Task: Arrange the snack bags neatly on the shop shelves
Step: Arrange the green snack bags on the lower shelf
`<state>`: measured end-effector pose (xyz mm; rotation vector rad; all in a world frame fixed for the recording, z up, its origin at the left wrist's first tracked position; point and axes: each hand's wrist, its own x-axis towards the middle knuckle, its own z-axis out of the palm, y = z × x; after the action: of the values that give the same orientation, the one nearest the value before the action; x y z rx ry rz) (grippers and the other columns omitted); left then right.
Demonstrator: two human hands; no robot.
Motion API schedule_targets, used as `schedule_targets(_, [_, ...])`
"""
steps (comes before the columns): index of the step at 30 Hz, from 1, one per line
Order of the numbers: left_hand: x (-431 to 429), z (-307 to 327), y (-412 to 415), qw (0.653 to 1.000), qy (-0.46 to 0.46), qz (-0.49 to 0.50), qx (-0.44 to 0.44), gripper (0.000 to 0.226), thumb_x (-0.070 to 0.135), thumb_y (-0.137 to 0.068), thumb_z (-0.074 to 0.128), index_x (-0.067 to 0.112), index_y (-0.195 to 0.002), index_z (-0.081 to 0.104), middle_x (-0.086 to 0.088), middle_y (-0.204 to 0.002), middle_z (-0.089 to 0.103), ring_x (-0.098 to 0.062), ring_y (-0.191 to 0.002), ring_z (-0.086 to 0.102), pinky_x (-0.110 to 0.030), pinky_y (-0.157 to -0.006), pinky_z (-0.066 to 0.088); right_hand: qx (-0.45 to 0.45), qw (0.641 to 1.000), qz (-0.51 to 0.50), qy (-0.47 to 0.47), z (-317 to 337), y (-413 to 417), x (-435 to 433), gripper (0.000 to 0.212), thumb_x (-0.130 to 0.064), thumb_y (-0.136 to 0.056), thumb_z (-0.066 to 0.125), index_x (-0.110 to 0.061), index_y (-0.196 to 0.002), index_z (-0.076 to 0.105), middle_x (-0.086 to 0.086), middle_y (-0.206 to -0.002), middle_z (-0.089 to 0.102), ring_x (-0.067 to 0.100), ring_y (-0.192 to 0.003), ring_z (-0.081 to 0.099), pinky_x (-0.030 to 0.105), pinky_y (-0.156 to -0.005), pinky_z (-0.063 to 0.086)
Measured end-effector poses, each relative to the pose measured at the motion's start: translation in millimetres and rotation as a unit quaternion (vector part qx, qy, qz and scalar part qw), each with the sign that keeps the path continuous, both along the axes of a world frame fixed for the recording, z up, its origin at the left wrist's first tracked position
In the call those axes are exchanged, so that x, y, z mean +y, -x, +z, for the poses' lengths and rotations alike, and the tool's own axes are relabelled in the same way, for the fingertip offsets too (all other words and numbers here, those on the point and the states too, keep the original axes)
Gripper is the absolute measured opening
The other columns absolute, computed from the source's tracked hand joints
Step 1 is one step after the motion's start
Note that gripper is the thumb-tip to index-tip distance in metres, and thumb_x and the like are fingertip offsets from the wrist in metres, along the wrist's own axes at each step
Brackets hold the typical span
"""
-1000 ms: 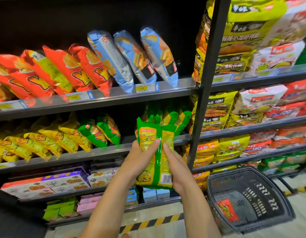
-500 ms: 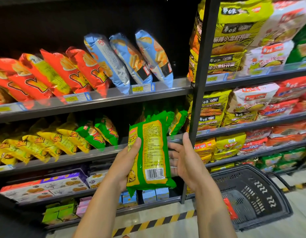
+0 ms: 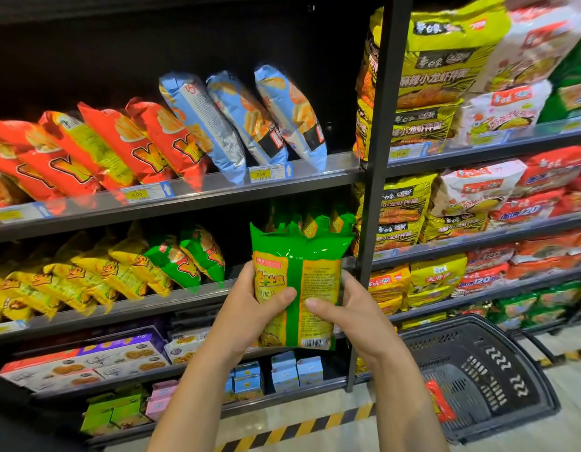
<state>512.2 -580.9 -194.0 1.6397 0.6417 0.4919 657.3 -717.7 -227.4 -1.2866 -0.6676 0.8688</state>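
A green and yellow snack bag [image 3: 302,256] is upright in front of the second shelf [image 3: 172,300], its printed back toward me. My left hand [image 3: 250,311] grips its left side, thumb across the front. My right hand [image 3: 354,314] grips its right side, thumb on the lower middle. Behind it, more green bags [image 3: 318,221] of the same kind stand at the shelf's right end. Further left on that shelf lean two green bags [image 3: 188,256] and several yellow bags [image 3: 87,278].
The upper shelf [image 3: 334,172] holds leaning red bags [image 3: 126,145] and three blue bags [image 3: 246,115]. A black upright post [image 3: 377,158] separates noodle packs [image 3: 445,76] at right. A dark shopping basket [image 3: 478,370] sits on the floor, a red packet [image 3: 440,402] inside. Biscuit boxes [image 3: 87,363] fill lower shelves.
Both hands turned the green bag and raised it toward the second shelf's right end. My thumbs have come back onto its front, meeting near the middle.
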Motion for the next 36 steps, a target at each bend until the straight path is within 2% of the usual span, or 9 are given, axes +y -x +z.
schedule_targets(9, [14, -2, 14, 0.994, -0.013, -0.109, -0.018, 0.08, 0.005, -0.076, 0.088, 0.029, -0.141, 0.048, 0.009, -0.135, 0.07, -0.014, -0.127, 0.067, -0.027, -0.1, 0.056, -0.07, 0.997, -0.027, -0.013, -2, -8, -5, 0.055, 0.016, -0.079, 0.079, -0.018, -0.119, 0.063, -0.013, -0.101, 0.08, 0.004, -0.096, 0.075, 0.017, -0.08, 0.057])
schedule_targets(15, [15, 2, 11, 0.997, -0.005, -0.074, -0.013, 0.069, 0.014, -0.076, 0.082, 0.029, -0.137, 0.054, 0.009, -0.127, 0.075, -0.013, -0.118, 0.072, -0.027, -0.093, 0.059, -0.044, 0.999, -0.01, -0.022, 0, -10, 0, 0.056, -0.01, -0.08, 0.082, -0.018, -0.131, 0.061, 0.0, -0.12, 0.078, 0.017, -0.114, 0.073, 0.029, -0.09, 0.06])
schedule_targets(23, [12, 9, 0, 0.998, 0.046, 0.002, 0.044, 0.054, 0.056, -0.08, 0.074, 0.027, -0.125, 0.068, 0.006, -0.117, 0.079, -0.016, -0.109, 0.076, -0.052, -0.103, 0.057, 0.028, 0.999, -0.006, 0.036, 10, 0, 12, 0.051, -0.05, -0.091, 0.075, -0.015, -0.127, 0.071, 0.006, -0.12, 0.079, 0.026, -0.114, 0.075, 0.05, -0.105, 0.055])
schedule_targets(25, [10, 9, -3, 0.995, 0.078, 0.016, 0.057, 0.059, 0.061, -0.08, 0.071, 0.021, -0.124, 0.068, 0.002, -0.113, 0.081, -0.019, -0.105, 0.078, -0.05, -0.1, 0.059, 0.032, 0.997, -0.008, 0.065, 11, 2, 15, 0.052, -0.059, -0.093, 0.072, -0.017, -0.123, 0.075, -0.001, -0.115, 0.08, 0.015, -0.108, 0.076, 0.043, -0.102, 0.057])
schedule_targets(27, [10, 10, -4, 0.992, 0.109, 0.014, 0.068, 0.057, 0.06, -0.087, 0.068, 0.017, -0.123, 0.07, -0.002, -0.111, 0.082, -0.021, -0.102, 0.079, -0.047, -0.097, 0.06, 0.018, 0.996, -0.007, 0.087, 15, 4, 16, 0.039, -0.058, -0.098, 0.063, -0.024, -0.111, 0.076, -0.017, -0.098, 0.08, -0.007, -0.087, 0.073, 0.019, -0.08, 0.056])
schedule_targets(28, [11, 10, -4, 0.99, 0.125, 0.009, 0.07, 0.053, 0.057, -0.091, 0.066, 0.016, -0.122, 0.071, -0.004, -0.111, 0.082, -0.024, -0.103, 0.079, -0.048, -0.098, 0.059, 0.01, 0.995, -0.01, 0.098, 19, 5, 16, 0.033, -0.059, -0.099, 0.06, -0.029, -0.101, 0.074, -0.023, -0.087, 0.075, -0.012, -0.077, 0.069, 0.015, -0.072, 0.049])
schedule_targets(32, [12, 10, -1, 0.986, 0.156, -0.002, 0.061, 0.05, 0.053, -0.094, 0.065, 0.013, -0.123, 0.073, -0.01, -0.113, 0.081, -0.031, -0.105, 0.078, -0.053, -0.102, 0.057, 0.011, 0.992, -0.026, 0.123, 33, 11, 17, 0.032, -0.062, -0.099, 0.056, -0.036, -0.08, 0.058, -0.027, -0.075, 0.055, -0.009, -0.067, 0.052, 0.023, -0.072, 0.04])
schedule_targets(34, [12, 11, -1, 0.988, 0.146, 0.005, 0.047, 0.055, 0.055, -0.089, 0.067, 0.013, -0.125, 0.069, -0.009, -0.113, 0.081, -0.03, -0.104, 0.079, -0.053, -0.099, 0.059, 0.049, 0.992, -0.015, 0.116, 30, 13, 19, 0.03, -0.065, -0.097, 0.056, -0.037, -0.098, 0.066, -0.03, -0.081, 0.059, -0.014, -0.072, 0.057, 0.019, -0.079, 0.041])
schedule_targets(36, [12, 12, 1, 0.991, 0.127, 0.015, 0.03, 0.059, 0.056, -0.085, 0.069, 0.015, -0.128, 0.065, -0.006, -0.114, 0.081, -0.027, -0.103, 0.079, -0.052, -0.095, 0.061, 0.128, 0.987, -0.007, 0.101, 30, 17, 19, 0.044, -0.068, -0.092, 0.06, -0.038, -0.124, 0.064, -0.024, -0.105, 0.07, -0.002, -0.096, 0.067, 0.029, -0.099, 0.046])
